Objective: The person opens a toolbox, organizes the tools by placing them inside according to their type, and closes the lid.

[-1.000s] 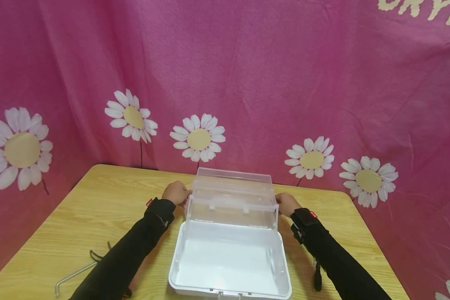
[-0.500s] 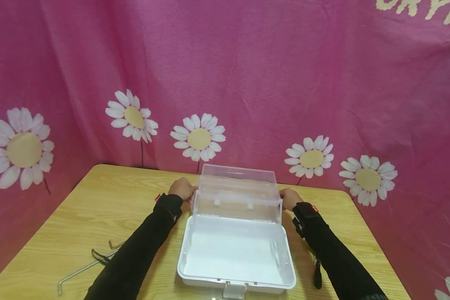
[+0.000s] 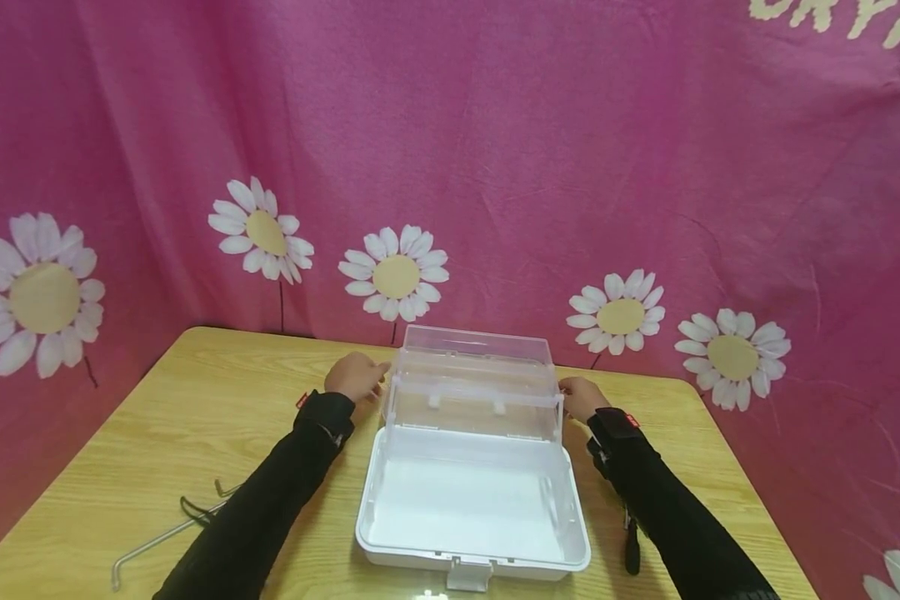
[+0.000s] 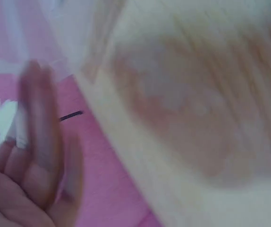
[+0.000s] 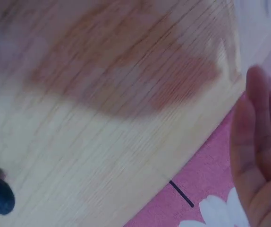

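Observation:
A white plastic storage box (image 3: 472, 508) sits on the table with its clear lid (image 3: 476, 362) swung back toward the curtain. A latch (image 3: 469, 575) hangs at its front. My left hand (image 3: 354, 377) is beside the lid's left edge; in the left wrist view that hand (image 4: 38, 151) has straight, blurred fingers and holds nothing. On the other side, my right hand (image 3: 581, 398) is at the lid's right edge. Its fingers (image 5: 260, 127) are straight in the right wrist view, close to the clear plastic; whether they touch it I cannot tell.
A bent metal rod (image 3: 157, 540) with a dark cord (image 3: 195, 510) lies on the wooden table (image 3: 247, 383), partly under my left sleeve. Beside my right sleeve lies a dark-handled item (image 3: 632, 550). A pink flowered curtain (image 3: 495, 208) hangs behind the table.
The box has shifted slightly right and away from me, and its front latch has come into view. My left hand has since drawn slightly left, off the lid's edge.

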The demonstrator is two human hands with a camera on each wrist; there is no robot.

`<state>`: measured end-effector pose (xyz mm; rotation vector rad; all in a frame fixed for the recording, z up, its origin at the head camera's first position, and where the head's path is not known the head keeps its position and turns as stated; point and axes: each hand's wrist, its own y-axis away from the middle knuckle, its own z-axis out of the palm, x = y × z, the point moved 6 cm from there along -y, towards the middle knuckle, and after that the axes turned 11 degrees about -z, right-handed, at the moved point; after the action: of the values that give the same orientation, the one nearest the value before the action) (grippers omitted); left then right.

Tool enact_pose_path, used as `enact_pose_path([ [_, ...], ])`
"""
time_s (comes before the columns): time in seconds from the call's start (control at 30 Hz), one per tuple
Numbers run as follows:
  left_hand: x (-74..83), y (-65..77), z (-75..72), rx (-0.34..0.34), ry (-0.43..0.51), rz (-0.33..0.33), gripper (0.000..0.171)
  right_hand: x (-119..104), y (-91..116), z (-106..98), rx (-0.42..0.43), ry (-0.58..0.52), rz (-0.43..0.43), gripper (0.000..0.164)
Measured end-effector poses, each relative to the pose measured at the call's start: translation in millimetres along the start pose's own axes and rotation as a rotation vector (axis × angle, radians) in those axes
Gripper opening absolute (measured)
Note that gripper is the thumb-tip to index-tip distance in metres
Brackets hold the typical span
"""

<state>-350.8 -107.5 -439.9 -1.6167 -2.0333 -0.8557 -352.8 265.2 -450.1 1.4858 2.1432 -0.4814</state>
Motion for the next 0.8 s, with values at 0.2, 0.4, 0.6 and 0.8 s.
enact_pose_path([
  [0.2,14.2,40.5,-31.8,0.166,-0.006,0.148,0.031,-16.8,25.3,-26.7,0.148,0.020,-0.071,0.024],
  [0.4,45.6,104.6,-40.3,0.172,0.013,0.358,0.022,-42.5,53.5,-66.6,0.283,0.019,-0.181,0.024],
  [0.6,75.4,175.3,-10.6,0.067,-0.122,0.630,0.018,-54.5,76.5,-81.4,0.317,0.061,-0.215,0.024],
  [0.8,74.4,222.2,30.1,-0.085,-0.297,0.795,0.018,-43.9,94.6,-68.2,0.271,0.159,-0.217,0.023],
])
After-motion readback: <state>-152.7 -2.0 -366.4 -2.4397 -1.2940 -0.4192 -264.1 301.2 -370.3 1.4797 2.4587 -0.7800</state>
